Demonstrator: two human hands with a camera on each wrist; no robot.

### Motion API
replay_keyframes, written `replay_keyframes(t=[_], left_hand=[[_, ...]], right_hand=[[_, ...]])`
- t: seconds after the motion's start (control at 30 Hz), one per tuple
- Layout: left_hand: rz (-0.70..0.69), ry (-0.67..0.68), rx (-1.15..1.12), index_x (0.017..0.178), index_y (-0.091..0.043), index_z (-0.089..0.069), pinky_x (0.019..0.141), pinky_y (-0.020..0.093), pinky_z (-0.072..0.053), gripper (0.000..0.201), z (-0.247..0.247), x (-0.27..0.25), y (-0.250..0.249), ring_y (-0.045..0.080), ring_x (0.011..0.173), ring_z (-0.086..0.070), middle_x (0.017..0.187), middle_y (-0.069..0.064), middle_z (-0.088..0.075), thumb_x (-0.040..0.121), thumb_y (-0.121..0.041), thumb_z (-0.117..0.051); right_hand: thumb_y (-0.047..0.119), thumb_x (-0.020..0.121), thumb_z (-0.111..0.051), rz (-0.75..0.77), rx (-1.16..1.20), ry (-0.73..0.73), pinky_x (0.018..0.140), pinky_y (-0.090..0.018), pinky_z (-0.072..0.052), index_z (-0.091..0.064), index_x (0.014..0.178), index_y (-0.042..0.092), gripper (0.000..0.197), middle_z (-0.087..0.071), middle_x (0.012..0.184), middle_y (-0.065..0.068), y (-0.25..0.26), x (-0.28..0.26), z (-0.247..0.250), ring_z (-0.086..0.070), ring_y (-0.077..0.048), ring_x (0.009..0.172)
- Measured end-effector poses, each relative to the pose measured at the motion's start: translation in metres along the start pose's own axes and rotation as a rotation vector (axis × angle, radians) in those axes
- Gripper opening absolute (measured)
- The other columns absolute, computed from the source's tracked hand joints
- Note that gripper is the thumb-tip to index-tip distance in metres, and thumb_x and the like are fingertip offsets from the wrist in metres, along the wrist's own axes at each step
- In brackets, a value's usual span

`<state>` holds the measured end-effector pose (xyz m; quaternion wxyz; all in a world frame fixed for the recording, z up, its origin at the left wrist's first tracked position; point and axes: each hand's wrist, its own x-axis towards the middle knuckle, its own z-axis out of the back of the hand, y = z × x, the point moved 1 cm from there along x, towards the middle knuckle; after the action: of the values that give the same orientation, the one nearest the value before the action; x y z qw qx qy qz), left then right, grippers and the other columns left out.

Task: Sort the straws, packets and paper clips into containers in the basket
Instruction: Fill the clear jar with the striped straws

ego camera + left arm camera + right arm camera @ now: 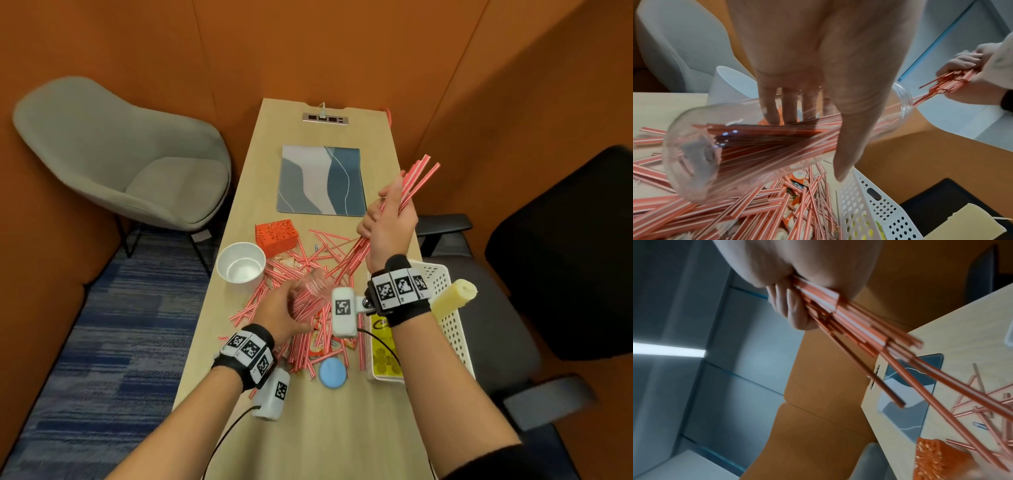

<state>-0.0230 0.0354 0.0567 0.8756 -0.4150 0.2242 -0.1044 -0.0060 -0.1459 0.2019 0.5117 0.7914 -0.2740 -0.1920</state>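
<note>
Straws are what I am dealing with: a loose bundle of thin red-and-white striped tubes, and my right hand is closing its grip round their middle, fingers and thumb wrapped tight, with the free ends fanning out toward one o'clock above the worktop. In the right wrist view the bundle is splaying below my fingers, some tubes sitting longer than others. I am judging them very light, smooth and a little slippery, stiff enough to point but easy to kink if I am squeezing too hard, so a firm hold near the middle is suiting them better than a pinch at the tips.

My left hand is wrapping its grip over a clear plastic jar, tilted on its side with the mouth turned toward three o'clock and the bundle's lower ends reaching into it. The jar is already carrying straws. It is looking light, smooth-walled and likely to roll, so I am holding it across the body, thumb on one side, fingers on the other.

More straws are lying heaped on the worktop from nine to six o'clock of the jar, with orange packets beneath them and a blue paper clip further out. A white perforated basket is standing at four o'clock, a white paper cup at ten, an orange perforated box at eleven.
</note>
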Motion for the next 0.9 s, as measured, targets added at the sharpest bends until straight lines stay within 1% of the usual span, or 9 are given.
replay_keyframes(t=[0.13,0.27,0.4,0.5,0.6,0.7,0.77,0.83,0.9], left_hand=[[0.068,-0.007,0.069,0.127,-0.019,-0.055,0.092,0.035,-0.053,0.077,0.001,-0.010,0.007,0.017,0.100,-0.062,0.111,-0.003,-0.066,0.062,-0.013,-0.095],[0.067,-0.007,0.069,0.129,-0.019,-0.054,0.090,0.032,-0.052,0.078,-0.003,-0.014,0.007,0.018,0.099,-0.063,0.098,-0.011,-0.058,0.062,-0.012,-0.095],[0.031,-0.034,-0.003,0.134,-0.018,-0.053,0.082,0.021,-0.046,0.082,-0.009,-0.010,0.001,0.012,0.097,-0.056,0.099,-0.015,-0.055,0.064,-0.014,-0.094],[-0.016,-0.016,-0.016,0.135,-0.020,-0.052,0.091,0.026,-0.049,0.081,-0.011,-0.003,-0.006,0.013,0.104,-0.058,0.110,-0.010,-0.060,0.066,-0.019,-0.094],[-0.072,0.001,-0.022,0.129,-0.022,-0.054,0.096,0.031,-0.050,0.073,-0.009,0.004,-0.015,0.013,0.103,-0.059,0.109,-0.011,-0.061,0.067,-0.026,-0.092],[-0.086,-0.004,-0.024,0.123,-0.024,-0.054,0.088,0.028,-0.050,0.069,-0.005,0.011,-0.016,0.011,0.097,-0.061,0.102,-0.014,-0.060,0.066,-0.027,-0.093],[-0.080,0.000,-0.033,0.128,-0.021,-0.054,0.090,0.031,-0.053,0.077,-0.002,0.018,-0.013,0.013,0.097,-0.062,0.104,-0.011,-0.061,0.063,-0.026,-0.095],[-0.068,-0.022,-0.053,0.131,-0.020,-0.053,0.089,0.028,-0.051,0.083,0.000,0.024,-0.011,0.013,0.097,-0.060,0.103,-0.012,-0.058,0.061,-0.024,-0.097],[-0.062,-0.037,-0.075,0.129,-0.020,-0.053,0.088,0.026,-0.049,0.082,0.000,0.030,-0.010,0.012,0.096,-0.060,0.102,-0.012,-0.058,0.061,-0.024,-0.097]], right_hand=[[0.049,0.099,-0.047,0.047,0.053,-0.022,0.041,-0.025,-0.024,-0.048,0.081,0.017,0.037,-0.032,0.057,0.003,0.023,0.003,0.004,-0.026,-0.011,0.046],[0.049,0.099,-0.046,0.012,0.077,-0.028,0.039,-0.023,-0.024,-0.047,0.083,0.016,0.037,-0.032,0.057,0.003,0.017,0.004,0.004,-0.026,-0.010,0.045],[0.052,0.097,-0.048,-0.102,0.048,-0.040,0.038,-0.022,-0.025,-0.047,0.082,0.016,0.039,-0.033,0.055,0.005,-0.020,0.003,0.006,-0.026,-0.009,0.043],[0.051,0.097,-0.050,-0.177,0.010,-0.042,0.038,-0.022,-0.026,-0.045,0.084,0.016,0.038,-0.034,0.055,0.004,-0.047,0.003,0.006,-0.028,-0.009,0.043],[0.045,0.098,-0.051,-0.179,-0.041,-0.008,0.040,-0.024,-0.031,-0.044,0.084,0.017,0.032,-0.033,0.056,0.003,-0.063,0.004,0.004,-0.030,-0.010,0.044],[0.040,0.100,-0.050,-0.146,-0.149,0.071,0.049,-0.028,-0.042,-0.043,0.081,0.015,0.033,-0.038,0.057,0.001,-0.073,0.006,0.006,-0.039,-0.014,0.047],[0.042,0.101,-0.047,-0.115,-0.321,0.159,0.060,-0.031,-0.047,-0.049,0.079,0.012,0.037,-0.048,0.059,-0.001,-0.079,0.005,0.008,-0.049,-0.016,0.053],[0.047,0.099,-0.046,-0.087,-0.552,0.233,0.070,-0.033,-0.049,-0.058,0.078,0.012,0.042,-0.060,0.068,-0.003,-0.088,0.004,0.011,-0.057,-0.016,0.063],[0.057,0.094,-0.048,-0.087,-0.700,0.283,0.079,-0.037,-0.053,-0.065,0.086,0.019,0.043,-0.068,0.080,0.002,-0.098,0.003,0.015,-0.063,-0.014,0.072]])
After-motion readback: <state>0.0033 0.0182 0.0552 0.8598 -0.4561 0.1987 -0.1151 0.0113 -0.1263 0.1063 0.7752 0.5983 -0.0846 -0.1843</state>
